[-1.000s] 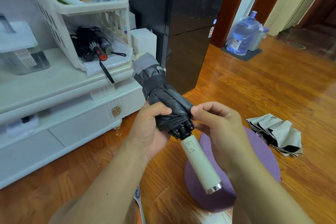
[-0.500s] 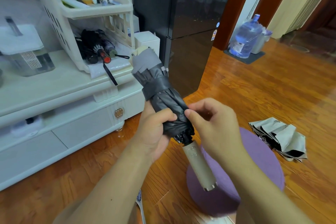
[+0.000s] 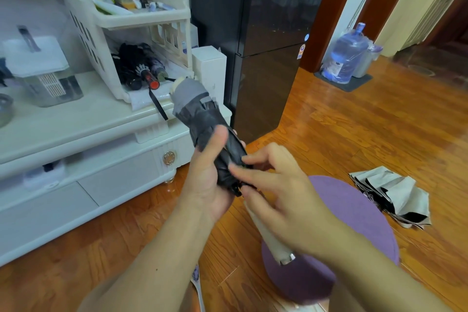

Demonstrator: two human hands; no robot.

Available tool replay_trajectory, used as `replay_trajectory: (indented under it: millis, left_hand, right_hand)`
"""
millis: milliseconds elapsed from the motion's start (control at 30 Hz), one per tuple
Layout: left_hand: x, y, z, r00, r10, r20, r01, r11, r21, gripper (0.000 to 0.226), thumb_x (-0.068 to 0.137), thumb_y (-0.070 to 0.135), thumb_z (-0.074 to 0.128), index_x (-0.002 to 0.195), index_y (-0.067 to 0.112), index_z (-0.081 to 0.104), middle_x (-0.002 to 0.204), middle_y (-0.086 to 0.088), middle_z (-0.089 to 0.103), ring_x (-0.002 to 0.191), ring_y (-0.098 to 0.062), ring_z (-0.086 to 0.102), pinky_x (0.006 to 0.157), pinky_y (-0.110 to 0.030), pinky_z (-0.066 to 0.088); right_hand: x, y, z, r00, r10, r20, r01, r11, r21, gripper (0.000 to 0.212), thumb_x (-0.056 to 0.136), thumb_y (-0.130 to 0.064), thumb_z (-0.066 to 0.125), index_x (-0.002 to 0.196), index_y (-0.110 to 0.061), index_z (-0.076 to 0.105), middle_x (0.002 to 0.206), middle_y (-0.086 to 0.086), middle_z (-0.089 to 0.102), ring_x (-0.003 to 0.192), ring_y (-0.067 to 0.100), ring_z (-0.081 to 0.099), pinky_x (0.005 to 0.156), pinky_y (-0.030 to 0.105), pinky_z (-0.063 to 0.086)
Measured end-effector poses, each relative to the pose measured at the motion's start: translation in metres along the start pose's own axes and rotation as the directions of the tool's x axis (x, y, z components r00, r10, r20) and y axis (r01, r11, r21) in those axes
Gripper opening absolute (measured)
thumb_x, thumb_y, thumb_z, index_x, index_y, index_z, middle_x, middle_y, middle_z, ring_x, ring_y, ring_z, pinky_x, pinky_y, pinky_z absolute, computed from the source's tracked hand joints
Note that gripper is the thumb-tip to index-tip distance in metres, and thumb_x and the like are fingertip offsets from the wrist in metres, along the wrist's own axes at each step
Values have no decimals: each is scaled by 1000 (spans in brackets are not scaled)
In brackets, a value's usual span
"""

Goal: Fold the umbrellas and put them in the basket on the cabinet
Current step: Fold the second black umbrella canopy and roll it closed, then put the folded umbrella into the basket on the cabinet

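A folded dark grey umbrella [image 3: 202, 119] with a cream handle [image 3: 271, 240] is held upright and tilted in front of me. My left hand [image 3: 207, 175] grips its rolled canopy, thumb across the fabric. My right hand [image 3: 278, 190] touches the canopy's lower end with its fingertips, just above the handle. The white basket [image 3: 101, 40] lies on its side on the white cabinet [image 3: 76, 119], with a few folded dark umbrellas [image 3: 138, 66] inside. Another umbrella [image 3: 395, 195], grey and loosely collapsed, lies on the floor at the right.
A purple round cushion [image 3: 354, 223] lies on the wooden floor under my right arm. A black fridge [image 3: 266, 33] stands right of the cabinet. A white box [image 3: 210, 68] and a clear container [image 3: 43, 76] sit on the cabinet. A water jug [image 3: 347, 56] stands by the doorway.
My left thumb has slid higher up the canopy. My right fingers have loosened and shifted over the canopy's lower end. The view has moved slightly nearer.
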State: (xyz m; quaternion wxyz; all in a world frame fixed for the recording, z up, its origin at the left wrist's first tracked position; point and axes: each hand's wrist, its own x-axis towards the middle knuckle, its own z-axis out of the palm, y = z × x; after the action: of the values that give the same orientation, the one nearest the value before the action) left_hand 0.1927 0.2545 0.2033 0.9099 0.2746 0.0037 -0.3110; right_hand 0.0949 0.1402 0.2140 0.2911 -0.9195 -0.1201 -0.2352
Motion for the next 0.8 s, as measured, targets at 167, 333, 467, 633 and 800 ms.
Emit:
replay_trajectory:
  millis: [167,333,467,633,800]
  left_hand:
    - [6,7,-9,983,-103,152,119,987,-104,25,78,8,64,101,1,71,96,-11,65,75,-23,65,67,-35,56]
    - [9,9,-9,970,-77,230,85,996,-25,52,68,10,81,114,3,59,100,-14,63,81,-27,65,73,-38,58]
    - [11,13,-5,990,-27,138,19,998,65,56,76,18,81,126,3,59,107,-14,69,97,-28,69,87,-43,58]
    - [14,19,-10,998,20,52,-33,964,265,49,91,20,70,136,7,56,125,-20,68,115,-38,67,92,-48,56]
    - [29,39,-36,998,40,-51,-13,897,442,50,97,-5,57,144,13,52,123,-13,73,113,-30,71,100,-45,55]
  right_hand:
    - [-2,5,-29,787,616,-43,-459,630,627,25,100,-19,60,81,-18,75,88,3,70,87,24,66,73,40,59]
    - [-26,-21,-26,487,401,776,-812,-119,571,49,91,-45,71,118,-6,60,92,19,62,63,29,65,48,32,53]
    - [-24,-26,-12,606,469,643,-784,213,583,29,84,-26,68,101,-6,56,63,7,46,41,16,37,41,24,24]
    - [6,-11,-8,626,583,518,-766,334,550,44,79,-24,66,104,8,51,59,6,43,39,15,31,41,21,22]
    - [39,15,16,584,588,560,-758,148,635,28,87,-20,71,99,-11,48,63,8,43,39,12,25,47,27,7]
